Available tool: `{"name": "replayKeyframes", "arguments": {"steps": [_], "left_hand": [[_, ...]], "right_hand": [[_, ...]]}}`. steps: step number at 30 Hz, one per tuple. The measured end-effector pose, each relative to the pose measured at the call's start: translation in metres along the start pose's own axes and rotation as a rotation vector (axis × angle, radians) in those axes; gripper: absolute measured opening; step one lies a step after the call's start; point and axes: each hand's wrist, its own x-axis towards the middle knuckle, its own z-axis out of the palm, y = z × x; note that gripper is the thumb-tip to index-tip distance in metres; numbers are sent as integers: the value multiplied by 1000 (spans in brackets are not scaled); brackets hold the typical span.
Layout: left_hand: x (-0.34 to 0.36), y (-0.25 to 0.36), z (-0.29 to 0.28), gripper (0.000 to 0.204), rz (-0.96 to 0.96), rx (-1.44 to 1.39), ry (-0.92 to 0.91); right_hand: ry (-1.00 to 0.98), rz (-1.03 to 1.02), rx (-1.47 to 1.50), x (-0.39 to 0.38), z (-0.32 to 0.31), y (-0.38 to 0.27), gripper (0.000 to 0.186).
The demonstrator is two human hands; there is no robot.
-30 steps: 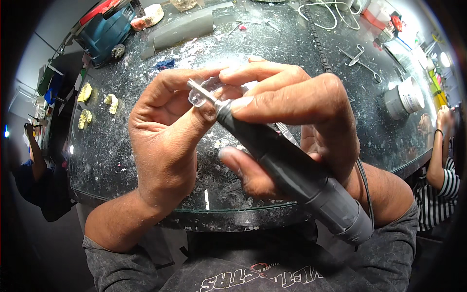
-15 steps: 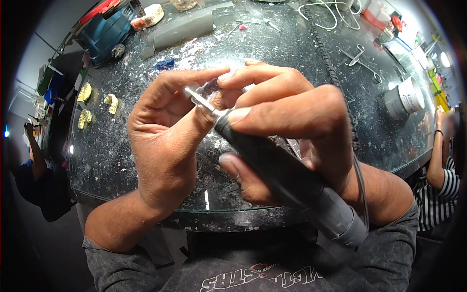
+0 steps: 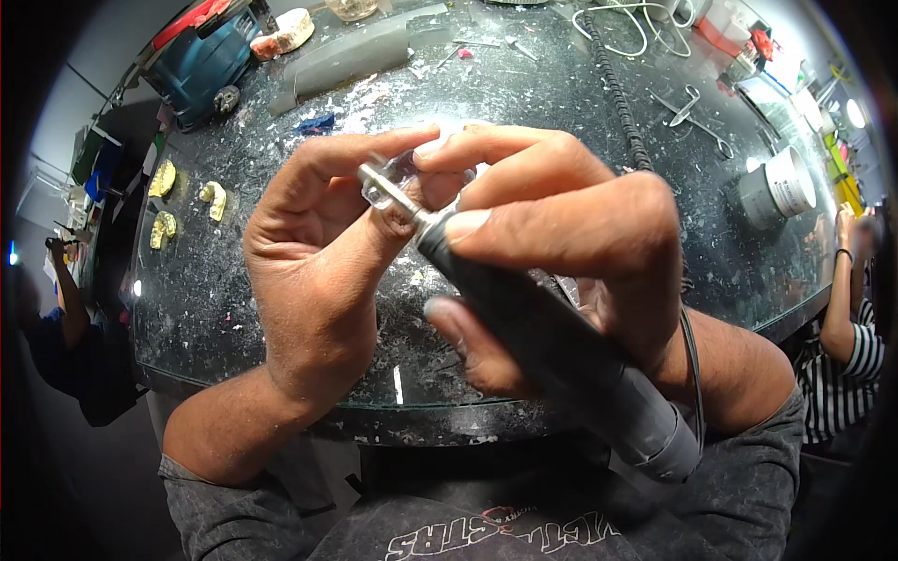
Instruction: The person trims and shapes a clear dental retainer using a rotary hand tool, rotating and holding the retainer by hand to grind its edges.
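My left hand [image 3: 313, 271] is closed round a small clear plastic piece [image 3: 383, 192], pinching it between thumb and fingertips. My right hand [image 3: 599, 224] grips a dark rotary handpiece [image 3: 543, 346], its grey rear end angled toward me. The handpiece's slim metal bit [image 3: 393, 192] lies over the clear piece, touching or very close to it; which one I cannot tell. My right fingertips also rest by the piece at its far side. Three yellowish dental casts [image 3: 163, 178] sit on the dusty dark worktop [image 3: 206, 309] to the left.
A teal machine [image 3: 187, 79], a pink-and-white cast [image 3: 285, 33] and a grey sheet [image 3: 341, 61] are at the back. Scissors [image 3: 678, 112], a cable [image 3: 627, 112] and a white-labelled tub [image 3: 776, 187] are at the right. Other people stand at left [image 3: 65, 327] and right [image 3: 842, 337].
The handpiece's rear has moved slightly leftward since a second ago and looks blurred. My right fingers have shifted a little. My left hand is nearly still, keeping its hold on the clear piece.
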Motion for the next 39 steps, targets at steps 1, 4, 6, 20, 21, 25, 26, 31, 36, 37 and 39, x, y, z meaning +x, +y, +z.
{"name": "replayKeyframes", "arguments": {"steps": [1,4,6,20,21,25,26,31,36,37,39], "left_hand": [[0,0,1,32,14,0,13],[-1,0,3,32,24,10,31],[-1,0,3,32,19,23,40],[0,0,5,29,26,35,38],[0,0,4,29,26,36,39],[1,-5,-1,26,33,-9,20],[1,-6,-2,24,72,-31,-1],[1,-5,1,23,74,-26,-5],[3,-5,1,24,58,-21,-14],[3,-7,0,24,68,-67,-21],[3,-7,-1,24,79,-111,-27]], "right_hand": [[7,29,-5,0,0,-1,33],[-29,-26,-108,4,-1,-6,33],[-68,-29,-150,2,-2,-7,35],[-30,-122,-216,3,-1,1,24],[-43,-140,-194,2,-1,4,35],[-59,-145,-178,0,-1,4,47],[-45,-135,-160,0,0,4,45],[-71,-135,-197,0,-3,3,44],[-78,-151,-204,-3,-1,4,46],[-73,-153,-209,-1,-2,4,47],[-53,-138,-189,-3,-1,8,48]]}}
